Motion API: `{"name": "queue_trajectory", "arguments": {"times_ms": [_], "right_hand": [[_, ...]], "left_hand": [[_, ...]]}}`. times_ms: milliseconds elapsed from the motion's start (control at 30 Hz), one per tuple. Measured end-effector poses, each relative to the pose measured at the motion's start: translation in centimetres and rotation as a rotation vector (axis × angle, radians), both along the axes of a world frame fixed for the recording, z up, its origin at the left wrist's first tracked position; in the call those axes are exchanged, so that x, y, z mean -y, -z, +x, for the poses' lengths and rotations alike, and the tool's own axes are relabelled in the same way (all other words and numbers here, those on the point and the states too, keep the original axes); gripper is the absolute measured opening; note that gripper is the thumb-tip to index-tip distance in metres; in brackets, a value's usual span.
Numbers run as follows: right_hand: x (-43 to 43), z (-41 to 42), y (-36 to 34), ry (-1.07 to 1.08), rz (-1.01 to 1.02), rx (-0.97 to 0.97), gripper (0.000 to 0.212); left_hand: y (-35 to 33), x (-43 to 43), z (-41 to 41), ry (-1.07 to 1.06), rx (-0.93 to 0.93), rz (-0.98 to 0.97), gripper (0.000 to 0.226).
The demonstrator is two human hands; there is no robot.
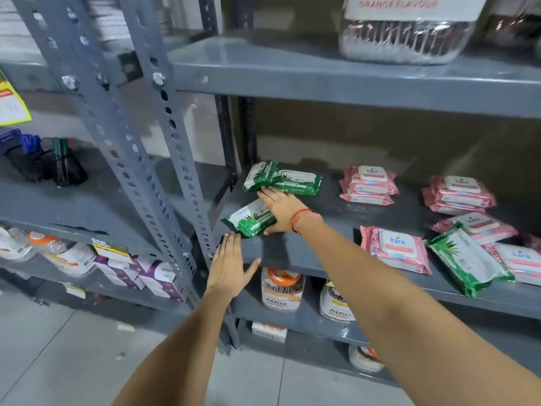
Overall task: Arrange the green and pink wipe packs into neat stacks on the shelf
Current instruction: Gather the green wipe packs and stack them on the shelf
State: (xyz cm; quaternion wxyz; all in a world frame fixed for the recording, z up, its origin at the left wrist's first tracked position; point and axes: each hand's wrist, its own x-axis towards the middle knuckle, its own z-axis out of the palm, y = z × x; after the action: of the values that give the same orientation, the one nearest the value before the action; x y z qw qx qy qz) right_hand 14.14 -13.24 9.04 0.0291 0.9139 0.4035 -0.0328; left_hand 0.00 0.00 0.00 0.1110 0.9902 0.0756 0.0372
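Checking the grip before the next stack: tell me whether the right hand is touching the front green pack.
Touching. The head view shows the right hand lying flat on the front green pack, its palm covering that pack's right end.

Dim, flat indoor light, cool and grey, with no hard beam anywhere. Pale sheen across the top of the grey metal upper shelf [292, 58], hinting at light from overhead. Murky and brown beneath that shelf, back wall in shade. Soft shadow just under the right hand [282, 210] and below the forearms. Small glints on the clear crinkled plastic bag with the orange-lettered label [407, 39] standing on that shelf. Strong wide-angle bending: grey perforated steel upright [172, 159] left of that shelf leaning and curving. Smeared, soft detail toward all corners; print on packs barely legible.
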Motion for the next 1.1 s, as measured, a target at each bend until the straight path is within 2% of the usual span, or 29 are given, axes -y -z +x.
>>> {"name": "queue_trajectory", "arguments": {"times_ms": [100, 200, 433, 567, 700, 1100], "right_hand": [[-1.7, 1.2, -0.4, -0.044, -0.168, -0.048, 0.109], [-3.2, 2.3, -0.4, -0.091, -0.307, -0.061, 0.112], [-6.2, 3.2, -0.6, -0.126, -0.432, -0.106, 0.101], [-6.7, 3.0, -0.1, -0.106, -0.42, -0.132, 0.096], [-6.6, 2.5, -0.6, -0.139, -0.403, -0.051, 0.089], [-1.2, 2.0, -1.7, -0.056, -0.421, -0.071, 0.091]], "left_hand": [[0.9, 0.2, 0.4, -0.033, 0.003, 0.016, 0.095], [1.8, 0.4, 0.5, -0.028, 0.0, 0.065, 0.083], [2.9, 0.0, 0.6, -0.015, 0.009, 0.14, 0.09], [2.9, -0.1, 0.7, -0.013, 0.011, 0.135, 0.095], [2.7, 0.0, 0.7, -0.023, 0.0, 0.139, 0.098], [1.5, 0.5, 1.1, 0.026, -0.009, 0.147, 0.116]]}}
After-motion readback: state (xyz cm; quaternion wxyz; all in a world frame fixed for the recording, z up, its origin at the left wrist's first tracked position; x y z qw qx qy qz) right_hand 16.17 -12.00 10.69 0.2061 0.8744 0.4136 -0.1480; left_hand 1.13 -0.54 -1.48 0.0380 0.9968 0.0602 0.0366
